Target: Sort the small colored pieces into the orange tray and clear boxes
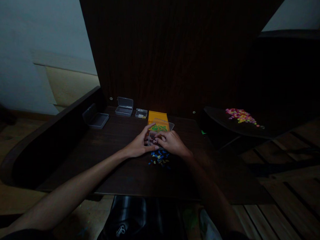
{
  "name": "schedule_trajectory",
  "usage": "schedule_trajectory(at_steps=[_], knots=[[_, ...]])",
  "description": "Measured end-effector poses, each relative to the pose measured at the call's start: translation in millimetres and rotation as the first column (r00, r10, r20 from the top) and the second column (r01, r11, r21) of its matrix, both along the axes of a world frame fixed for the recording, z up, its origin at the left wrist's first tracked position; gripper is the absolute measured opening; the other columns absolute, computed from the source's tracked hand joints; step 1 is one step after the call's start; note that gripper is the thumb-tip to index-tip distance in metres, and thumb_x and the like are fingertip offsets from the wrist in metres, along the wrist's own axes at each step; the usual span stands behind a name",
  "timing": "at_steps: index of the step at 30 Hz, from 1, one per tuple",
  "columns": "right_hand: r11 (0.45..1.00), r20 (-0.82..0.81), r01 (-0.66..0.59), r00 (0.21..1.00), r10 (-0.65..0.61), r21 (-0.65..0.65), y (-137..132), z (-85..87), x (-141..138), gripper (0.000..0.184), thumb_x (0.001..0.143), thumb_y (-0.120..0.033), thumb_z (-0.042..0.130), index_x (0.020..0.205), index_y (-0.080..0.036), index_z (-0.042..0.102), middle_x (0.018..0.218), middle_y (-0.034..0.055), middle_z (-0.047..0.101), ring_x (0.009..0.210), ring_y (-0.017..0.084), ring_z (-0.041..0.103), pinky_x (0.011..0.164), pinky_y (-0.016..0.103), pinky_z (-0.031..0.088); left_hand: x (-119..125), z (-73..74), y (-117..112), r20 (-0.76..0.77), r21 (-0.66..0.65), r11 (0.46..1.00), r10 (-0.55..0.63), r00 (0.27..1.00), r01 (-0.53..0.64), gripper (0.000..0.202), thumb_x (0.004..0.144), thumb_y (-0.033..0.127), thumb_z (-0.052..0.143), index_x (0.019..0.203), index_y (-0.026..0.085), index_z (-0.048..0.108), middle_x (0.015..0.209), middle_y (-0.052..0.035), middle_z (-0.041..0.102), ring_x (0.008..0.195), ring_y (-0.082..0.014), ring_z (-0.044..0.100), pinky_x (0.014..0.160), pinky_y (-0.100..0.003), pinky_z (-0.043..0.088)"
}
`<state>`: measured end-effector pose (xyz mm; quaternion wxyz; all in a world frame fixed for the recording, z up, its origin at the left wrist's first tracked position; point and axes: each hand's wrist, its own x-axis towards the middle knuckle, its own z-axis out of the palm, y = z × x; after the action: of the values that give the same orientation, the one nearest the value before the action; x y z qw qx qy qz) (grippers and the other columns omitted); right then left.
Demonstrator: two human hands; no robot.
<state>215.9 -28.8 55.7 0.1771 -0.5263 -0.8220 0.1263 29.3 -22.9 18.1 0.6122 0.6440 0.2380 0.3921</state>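
My left hand (139,143) curls round the left side of a small clear plastic box (151,136), thumb along its near edge and fingers at the far side. My right hand (172,141) reaches into that box from the right with its fingers bent together; whatever lies between the fingertips is too small to make out. Just beyond stands a yellow box (158,116) with small green pieces (159,128) in front of it. Nearer to me, a loose pile of small blue and yellow pieces (160,157) lies on the dark wooden table (116,174).
Along the back stand an open clear case (124,106) and a smaller clear box (141,113). Another open clear case (98,120) is at the left, by the raised side panel (51,137). Pink and yellow pieces (242,116) lie heaped on a dark surface at the right.
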Motion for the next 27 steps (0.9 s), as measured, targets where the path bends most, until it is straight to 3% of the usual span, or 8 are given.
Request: schedule_trajectory(at_steps=[6, 10, 20, 27], knots=[[1.000, -0.032, -0.031, 0.999, 0.031, -0.001, 1, 2.5, 5, 0.028, 0.089, -0.024, 0.058, 0.111, -0.021, 0.075, 0.066, 0.0004, 0.066, 0.058, 0.011, 0.050, 0.058, 0.023, 0.032, -1, -1.3, 2, -0.004, 0.005, 1.000, 0.015, 1.000, -0.015, 0.096, 0.071, 0.025, 0.080, 0.149, 0.029, 0.024, 0.122, -0.0119, 0.057, 0.099, -0.0235, 0.063, 0.085, -0.044, 0.056], [0.999, -0.067, -0.038, 0.997, 0.039, 0.013, 1, 3.0, 10, 0.027, 0.086, -0.019, 0.057, 0.104, -0.018, 0.078, 0.064, 0.0000, 0.066, 0.056, 0.010, 0.049, 0.057, 0.022, 0.031, -2, -3.9, 5, -0.009, 0.011, 1.000, 0.026, 1.000, -0.026, 0.097, 0.071, 0.025, 0.081, 0.150, 0.029, 0.024, 0.123, -0.0123, 0.057, 0.095, -0.0220, 0.063, 0.085, -0.044, 0.055], [0.998, -0.061, -0.052, 0.997, 0.050, -0.028, 0, 2.3, 8, 0.030, 0.084, -0.019, 0.056, 0.105, -0.019, 0.078, 0.080, 0.0047, 0.075, 0.062, 0.013, 0.058, 0.060, 0.022, 0.039, -4, -2.6, 7, 0.001, 0.006, 1.000, 0.030, 1.000, -0.030, 0.098, 0.071, 0.025, 0.080, 0.150, 0.029, 0.022, 0.122, -0.0124, 0.056, 0.100, -0.0238, 0.063, 0.090, -0.048, 0.053], [0.998, -0.183, -0.040, 0.982, 0.049, 0.051, 1, 5.7, 21, 0.028, 0.084, -0.021, 0.055, 0.099, -0.014, 0.078, 0.055, -0.0018, 0.057, 0.050, 0.009, 0.042, 0.055, 0.021, 0.032, -7, -2.3, 12, 0.011, 0.044, 0.998, 0.048, 0.999, -0.049, 0.097, 0.071, 0.024, 0.080, 0.149, 0.032, 0.023, 0.127, -0.0133, 0.053, 0.097, -0.0227, 0.062, 0.088, -0.049, 0.055]])
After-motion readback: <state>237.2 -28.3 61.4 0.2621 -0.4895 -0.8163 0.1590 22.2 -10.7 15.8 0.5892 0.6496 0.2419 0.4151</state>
